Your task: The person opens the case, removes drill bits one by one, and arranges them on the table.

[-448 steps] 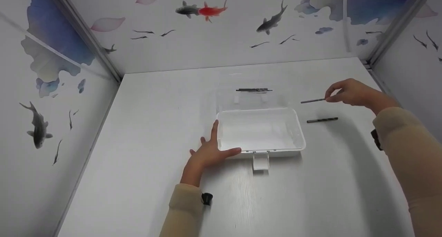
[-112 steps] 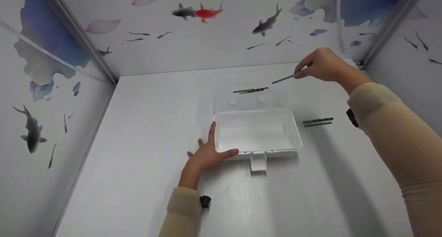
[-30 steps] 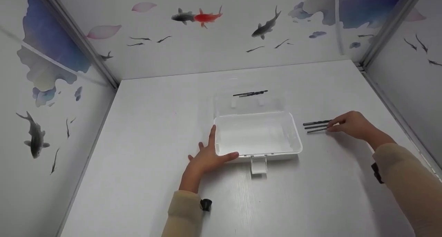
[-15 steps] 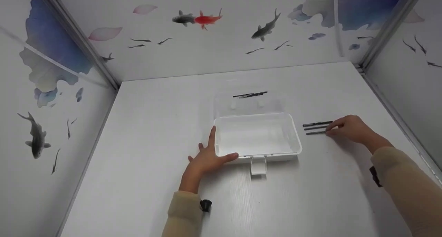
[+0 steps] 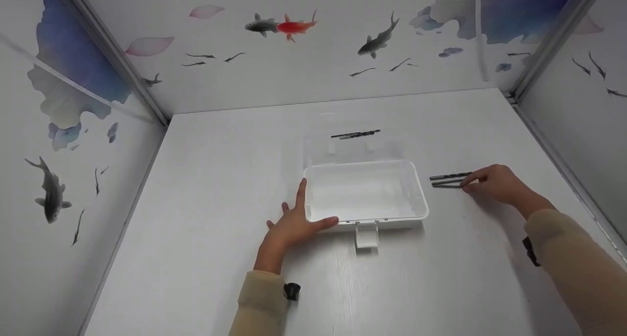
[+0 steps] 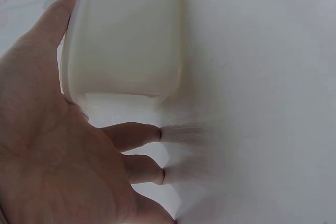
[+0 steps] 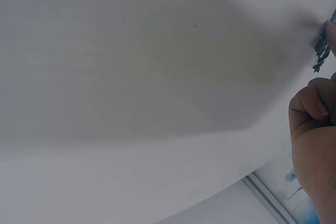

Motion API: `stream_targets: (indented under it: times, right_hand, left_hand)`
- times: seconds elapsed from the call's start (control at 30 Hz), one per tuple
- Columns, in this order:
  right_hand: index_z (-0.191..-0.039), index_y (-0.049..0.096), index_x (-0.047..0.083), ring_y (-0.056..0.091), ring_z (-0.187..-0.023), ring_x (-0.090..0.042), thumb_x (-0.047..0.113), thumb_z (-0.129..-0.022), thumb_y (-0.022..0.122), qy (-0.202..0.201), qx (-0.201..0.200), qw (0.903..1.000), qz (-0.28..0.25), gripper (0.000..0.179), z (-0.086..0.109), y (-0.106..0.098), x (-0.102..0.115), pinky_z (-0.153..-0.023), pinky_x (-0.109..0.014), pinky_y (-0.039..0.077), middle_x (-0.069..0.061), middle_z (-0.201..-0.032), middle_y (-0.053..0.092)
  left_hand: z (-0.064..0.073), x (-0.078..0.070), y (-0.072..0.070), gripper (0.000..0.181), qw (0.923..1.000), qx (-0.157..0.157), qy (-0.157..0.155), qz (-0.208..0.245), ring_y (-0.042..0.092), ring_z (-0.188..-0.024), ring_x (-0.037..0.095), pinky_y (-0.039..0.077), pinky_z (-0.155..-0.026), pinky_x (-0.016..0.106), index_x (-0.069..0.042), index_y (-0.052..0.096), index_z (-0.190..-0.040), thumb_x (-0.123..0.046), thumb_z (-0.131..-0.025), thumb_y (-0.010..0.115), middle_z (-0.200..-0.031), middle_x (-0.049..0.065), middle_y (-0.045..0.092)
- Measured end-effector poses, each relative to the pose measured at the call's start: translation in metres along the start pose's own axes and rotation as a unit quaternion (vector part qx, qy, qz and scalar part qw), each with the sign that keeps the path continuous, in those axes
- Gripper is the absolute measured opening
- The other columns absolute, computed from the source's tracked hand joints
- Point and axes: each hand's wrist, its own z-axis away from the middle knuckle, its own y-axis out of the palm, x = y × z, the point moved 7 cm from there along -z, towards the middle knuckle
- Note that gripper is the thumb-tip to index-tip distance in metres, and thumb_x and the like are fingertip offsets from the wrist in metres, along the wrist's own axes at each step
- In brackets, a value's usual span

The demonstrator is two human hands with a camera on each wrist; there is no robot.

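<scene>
A white plastic box (image 5: 362,191) lies open on the white table, its clear lid (image 5: 348,154) folded back and its inside bare. My left hand (image 5: 289,227) steadies the box's left front corner: thumb on the front rim, index finger along the left side, the other fingers spread down to the table. To the right of the box, my right hand (image 5: 494,184) pinches a thin drill bit (image 5: 448,186) near its right end, low at the table. It lies right alongside another thin drill bit (image 5: 441,182); a thicker drill bit (image 5: 448,176) is just behind. Fluted tips (image 7: 320,51) show in the right wrist view.
Several more drill bits (image 5: 356,134) lie in a bunch over the clear lid area behind the box. A white latch (image 5: 367,235) hangs open at the box's front. Panels (image 5: 313,71) painted with fish enclose the table on the back, left and right.
My right hand has slid the pinched drill bit slightly away from me, narrowing the gap to the middle bit. My left hand has stayed on the box.
</scene>
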Motion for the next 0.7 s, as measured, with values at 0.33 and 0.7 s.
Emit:
stream_targets:
  times: [0.33,0.7]
  right_hand:
    - [-0.113,0.085,0.014,0.057,-0.107,-0.033,0.023,-0.101,0.070,-0.012,-0.003,0.9999,0.011,0.021,-0.0023,0.0023,0.0007,-0.075,-0.032,0.047,-0.028,-0.131,0.070]
    - [-0.116,0.084,0.014,0.053,-0.100,-0.029,0.025,-0.102,0.069,-0.004,-0.001,1.0000,0.005,0.023,-0.0011,0.0030,0.0052,-0.069,-0.032,0.045,-0.024,-0.127,0.068]
  left_hand:
    - [0.0000,0.0018,-0.0002,0.133,1.0000,0.004,0.004,0.002,0.003,-0.168,0.041,-0.004,-0.121,0.084,-0.050,-0.010,-0.168,-0.087,-0.072,0.075,-0.167,0.012,0.047]
    - [0.0005,0.0006,-0.0010,0.134,1.0000,0.004,0.008,0.004,0.003,-0.168,0.042,-0.003,-0.121,0.084,-0.049,-0.009,-0.168,-0.088,-0.071,0.075,-0.169,0.015,0.043]
